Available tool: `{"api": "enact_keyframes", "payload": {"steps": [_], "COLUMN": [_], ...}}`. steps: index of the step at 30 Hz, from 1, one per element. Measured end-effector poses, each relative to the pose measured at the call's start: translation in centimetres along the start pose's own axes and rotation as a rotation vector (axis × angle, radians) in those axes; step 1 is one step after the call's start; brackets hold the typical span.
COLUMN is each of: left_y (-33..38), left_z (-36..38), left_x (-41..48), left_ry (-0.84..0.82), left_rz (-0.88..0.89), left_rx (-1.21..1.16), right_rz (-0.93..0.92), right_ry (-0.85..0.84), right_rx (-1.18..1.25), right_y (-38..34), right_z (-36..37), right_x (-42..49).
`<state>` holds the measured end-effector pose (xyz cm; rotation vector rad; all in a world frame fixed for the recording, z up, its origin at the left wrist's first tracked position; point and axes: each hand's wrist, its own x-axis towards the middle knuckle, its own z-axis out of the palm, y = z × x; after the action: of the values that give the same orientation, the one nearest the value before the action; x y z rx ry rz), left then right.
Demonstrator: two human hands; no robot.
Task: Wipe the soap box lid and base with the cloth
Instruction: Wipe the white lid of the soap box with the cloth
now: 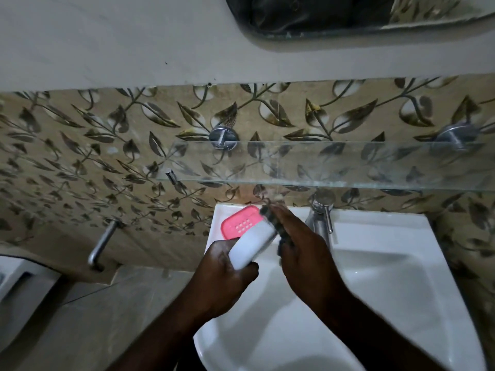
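The white sink point(401, 263) fills the lower right, with a glass shelf point(348, 164) on the wall above it. Both forearms reach in over the sink's left half. The left hand point(225, 271), over the sink's left rim, curls its fingers and thumb around the lower end of the white lid point(251, 245), holding it tilted up toward the sink's back. The right hand point(302, 250), fingers stretched along the lid's right edge, presses a dark cloth point(280, 231) against it and seems to grip it, though the dim blur hides the thumb. The pink base point(238, 223) lies on the sink's back left corner, just behind the lid.
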<state>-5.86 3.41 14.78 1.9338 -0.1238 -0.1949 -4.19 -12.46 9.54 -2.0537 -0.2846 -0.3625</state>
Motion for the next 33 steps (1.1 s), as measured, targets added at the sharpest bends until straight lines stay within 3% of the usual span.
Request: {"api": "enact_keyframes", "payload": {"steps": [2, 5, 7, 10, 14, 18, 20, 26, 29, 33], "left_y": [-0.3, -0.4, -0.1, 0.1, -0.3, -0.6, -0.9, -1.8, -1.9, -1.9], "left_z": [0.1, -0.2, -0.2, 0.0, 0.0, 0.0, -0.1, -1.1, -0.9, -0.8], "left_x": [0.2, 0.5, 0.3, -0.2, -0.1, 0.6, 0.7, 0.6, 0.6, 1.1], "left_ry": [-0.013, -0.018, -0.024, 0.001, 0.043, 0.039, 0.003, -0.251, -0.295, -0.342], "left_rz": [0.012, 0.014, 0.029, -0.006, -0.048, -0.045, -0.062, -0.227, -0.279, -0.335], "left_rx": [0.036, 0.032, -0.018, -0.101, -0.250, -0.486, -0.540, -0.478, -0.408, -0.379], "right_rz": [0.005, -0.219, -0.254, -0.027, 0.393, 0.576, 0.615, 0.541, 0.441, 0.369], "right_ry": [0.038, -0.021, -0.040, -0.062, -0.191, -0.183, -0.181, -0.159, -0.212, -0.181], "right_rx": [-0.026, -0.108, -0.083, 0.131, 0.642, 1.075, 1.174, 0.906, 0.590, 0.444], "right_y": [-0.8, -3.2, -2.5, -0.3, 0.0, 0.1, 0.3, 1.3, 0.8, 0.4], "right_z": [0.4, 1.5, 0.9, -0.1, -1.1, -0.7, -0.4, -1.1, -1.1, -1.2], "right_x": [-0.1, -1.7, -1.4, 0.1, 1.1, 0.9, 0.7, 0.2, 0.0, -0.1]}}
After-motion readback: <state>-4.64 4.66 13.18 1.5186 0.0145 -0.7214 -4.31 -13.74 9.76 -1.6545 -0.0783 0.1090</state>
